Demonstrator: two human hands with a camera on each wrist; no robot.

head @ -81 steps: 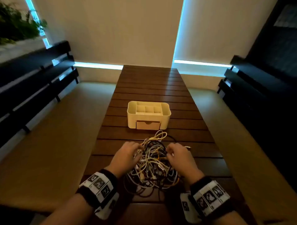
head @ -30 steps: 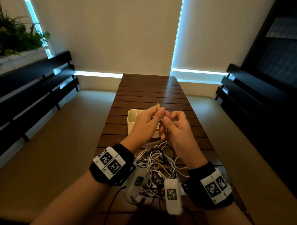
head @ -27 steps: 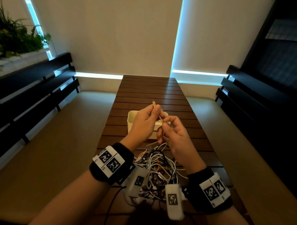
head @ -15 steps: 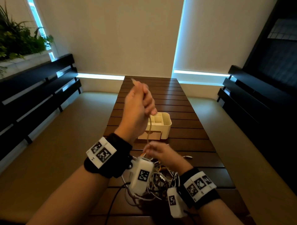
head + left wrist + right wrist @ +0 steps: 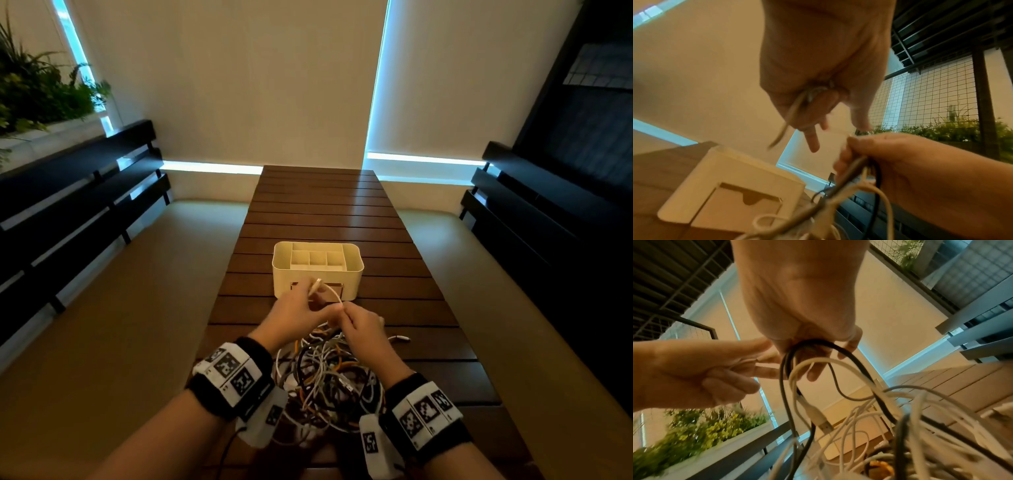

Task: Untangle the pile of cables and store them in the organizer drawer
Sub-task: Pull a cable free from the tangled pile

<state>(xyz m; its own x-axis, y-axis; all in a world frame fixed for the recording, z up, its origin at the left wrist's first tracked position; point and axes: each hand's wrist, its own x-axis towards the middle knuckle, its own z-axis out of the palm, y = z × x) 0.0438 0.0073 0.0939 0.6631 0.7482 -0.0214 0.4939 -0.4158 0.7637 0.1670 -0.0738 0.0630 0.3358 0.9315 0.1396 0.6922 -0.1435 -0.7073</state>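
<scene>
A tangled pile of cables (image 5: pixel 325 377) in white, black and orange lies on the wooden table (image 5: pixel 322 212) in front of me. My left hand (image 5: pixel 310 298) pinches the end of a white cable (image 5: pixel 329 291), and its plug sticks up in front of the cream organizer (image 5: pixel 317 269). That cable arcs over to my right hand (image 5: pixel 342 311), which grips a bunch of black and white cables (image 5: pixel 791 369) lifted from the pile. The two hands almost touch. The organizer's drawer (image 5: pixel 742 209) is shut; my left hand partly hides it in the head view.
Padded benches (image 5: pixel 113 325) run along both sides of the narrow table, with dark slatted backrests (image 5: pixel 68 212) behind them. One loose white plug (image 5: pixel 399 339) lies on the table to the right of the pile. A planter with greenery (image 5: pixel 30 92) stands at the far left.
My left hand has come down from well above the table, bringing the white cable end low in front of the organizer. My right hand has risen a little from the pile to meet it.
</scene>
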